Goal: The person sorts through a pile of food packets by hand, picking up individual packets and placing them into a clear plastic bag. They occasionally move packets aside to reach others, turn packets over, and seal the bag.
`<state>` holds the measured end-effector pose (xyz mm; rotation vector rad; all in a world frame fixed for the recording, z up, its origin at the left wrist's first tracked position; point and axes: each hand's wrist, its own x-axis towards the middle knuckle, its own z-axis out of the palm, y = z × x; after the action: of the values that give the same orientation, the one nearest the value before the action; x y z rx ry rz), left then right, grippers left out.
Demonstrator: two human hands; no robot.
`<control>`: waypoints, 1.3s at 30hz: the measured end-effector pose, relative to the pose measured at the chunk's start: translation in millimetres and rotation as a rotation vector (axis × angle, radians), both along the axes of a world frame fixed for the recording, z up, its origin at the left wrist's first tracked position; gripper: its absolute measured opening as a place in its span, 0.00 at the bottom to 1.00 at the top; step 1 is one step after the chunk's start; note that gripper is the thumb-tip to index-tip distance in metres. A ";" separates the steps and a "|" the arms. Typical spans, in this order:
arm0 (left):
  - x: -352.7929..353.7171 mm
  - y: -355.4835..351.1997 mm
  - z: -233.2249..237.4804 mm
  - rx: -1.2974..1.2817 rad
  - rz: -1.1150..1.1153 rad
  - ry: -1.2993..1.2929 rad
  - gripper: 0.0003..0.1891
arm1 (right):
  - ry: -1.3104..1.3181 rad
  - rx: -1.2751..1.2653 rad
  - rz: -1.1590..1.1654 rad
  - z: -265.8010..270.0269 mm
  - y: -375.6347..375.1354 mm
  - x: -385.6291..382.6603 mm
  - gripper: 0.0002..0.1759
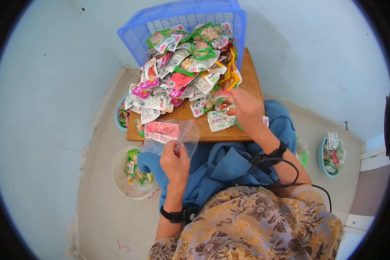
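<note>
Apparently tipped for easy reach, blue plastic basket point(132, 42) spills glossy multicoloured packets point(182, 80) forward. Front-left of basket, left hand point(175, 162) pinches clear plastic bag point(190, 130), seemingly steadying red-and-white rectangular packet point(161, 131) inside; front-right, right hand point(248, 110) half-curls, blurred, grip unclear.

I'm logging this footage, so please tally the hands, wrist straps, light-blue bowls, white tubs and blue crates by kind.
Hands, left and right: 2
Black wrist straps: 2
Light-blue bowls: 2
White tub: 1
Blue crate: 1
Total: 8
</note>
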<state>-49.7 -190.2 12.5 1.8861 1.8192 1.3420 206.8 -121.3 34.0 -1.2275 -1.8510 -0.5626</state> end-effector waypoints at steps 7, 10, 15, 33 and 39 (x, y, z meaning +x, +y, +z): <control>1.0 1.8 3.2 -0.033 -0.032 -0.041 0.04 | 1.497 -0.699 0.329 26.0 -29.6 6.6 0.15; 1.0 2.5 2.7 -0.022 -0.041 -0.035 0.04 | 1.631 -0.811 0.352 14.4 -31.5 8.8 0.14; 0.2 2.0 5.4 -0.002 -0.040 -0.038 0.04 | 1.620 -0.904 0.351 12.4 -37.1 5.3 0.14; -5.3 8.1 2.5 0.105 -0.134 0.019 0.14 | 0.640 -0.865 0.461 37.0 -48.1 -25.8 0.07; -7.0 4.0 7.5 -0.009 -0.188 0.084 0.15 | 0.516 -1.031 0.524 16.3 -30.0 -51.0 0.07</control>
<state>-56.7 -186.2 20.0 2.0785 1.6323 1.2063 155.9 -151.3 50.3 -1.2188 -1.8864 1.0282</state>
